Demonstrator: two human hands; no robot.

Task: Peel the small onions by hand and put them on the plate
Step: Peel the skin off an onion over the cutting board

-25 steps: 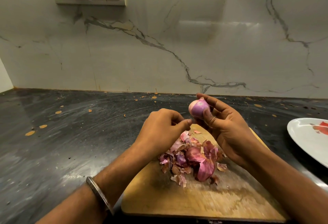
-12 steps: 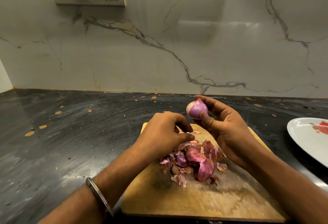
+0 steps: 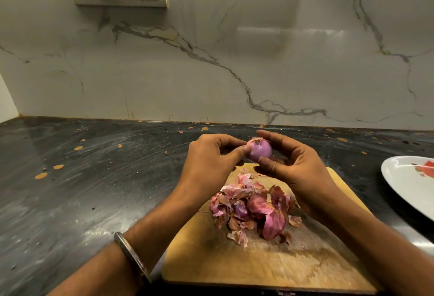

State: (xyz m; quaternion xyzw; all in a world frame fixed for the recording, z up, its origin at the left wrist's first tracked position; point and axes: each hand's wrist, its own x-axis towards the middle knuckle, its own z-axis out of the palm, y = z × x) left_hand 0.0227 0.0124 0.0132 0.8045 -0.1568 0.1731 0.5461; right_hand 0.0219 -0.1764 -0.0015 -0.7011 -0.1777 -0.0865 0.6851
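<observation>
Small round purple onion (image 3: pixel 259 150) was held in air above wooden cutting board (image 3: pixel 234 265), near pile of pink-brown peeled skins (image 3: pixel 251 209). Right hand (image 3: pixel 296 169) clamped it between thumb and fingers; left hand (image 3: pixel 211 162) pinched loose papery skin at top end. Onion looked light, firm, probably slippery where bare; dry skin brittle, best taken at torn edge. White plate with red print (image 3: pixel 408 183) lay well apart, at right.

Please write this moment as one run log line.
step: peeling | right hand: holds onion | left hand: pinches skin | plate: right
</observation>
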